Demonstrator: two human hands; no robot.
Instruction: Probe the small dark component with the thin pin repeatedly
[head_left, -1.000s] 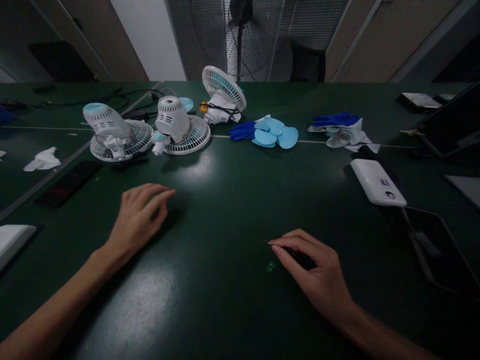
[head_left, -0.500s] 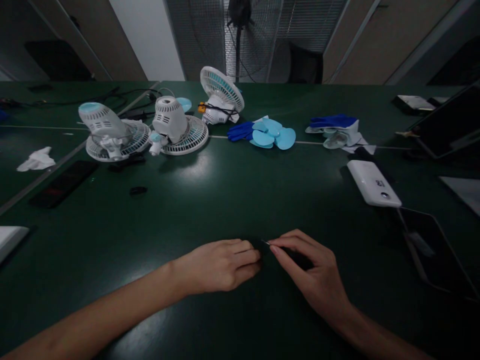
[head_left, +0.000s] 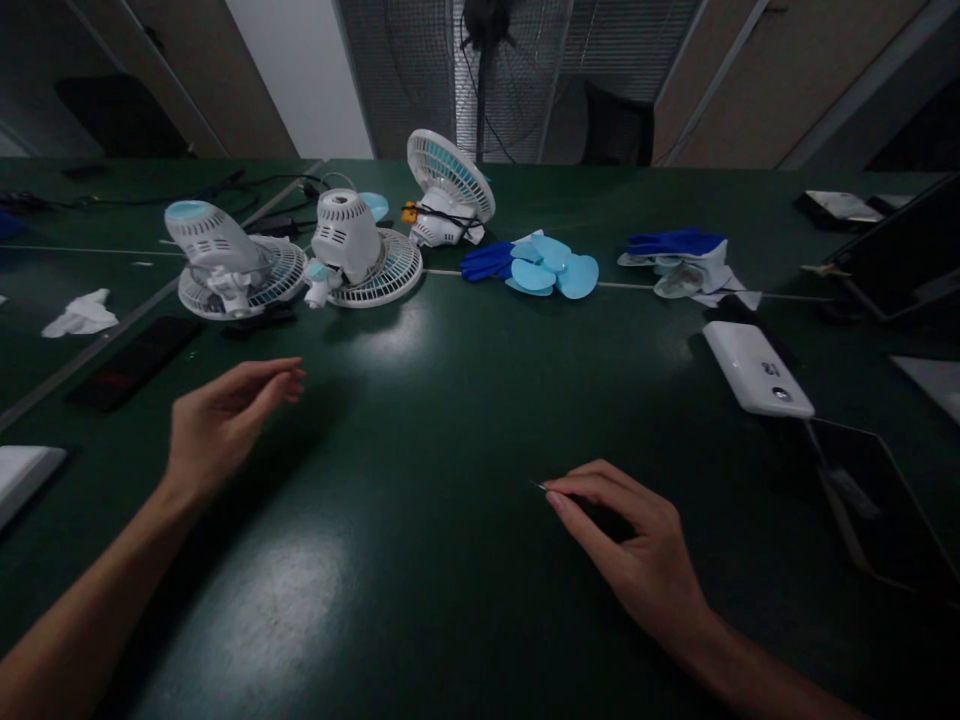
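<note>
My right hand [head_left: 637, 550] rests on the dark green table [head_left: 420, 440], closed in a pinch round a slim tool [head_left: 538, 485]. Only its thin, shiny tip shows, pointing left; the rest is hidden in the hand, so its kind cannot be told. My left hand [head_left: 225, 410] is at the left side of the table, apart from my right, with thumb and fingers pinched together. What they hold, if anything, is too small and dark to make out. It is nearest to a dark flat phone-like slab [head_left: 135, 362].
Small white fans [head_left: 375, 265] stand along the back left. Near them are light-blue fan blades [head_left: 553, 267] and blue-and-white gloves [head_left: 675, 245]. On the right lie a white device [head_left: 757, 368] and a dark tablet-like panel [head_left: 885, 500]. Crumpled tissue [head_left: 81, 314] lies far left.
My left hand went right to the small green piece by my right hand, then back left. The green piece no longer shows there, nor the small black object seen at left. My right hand stayed put.
</note>
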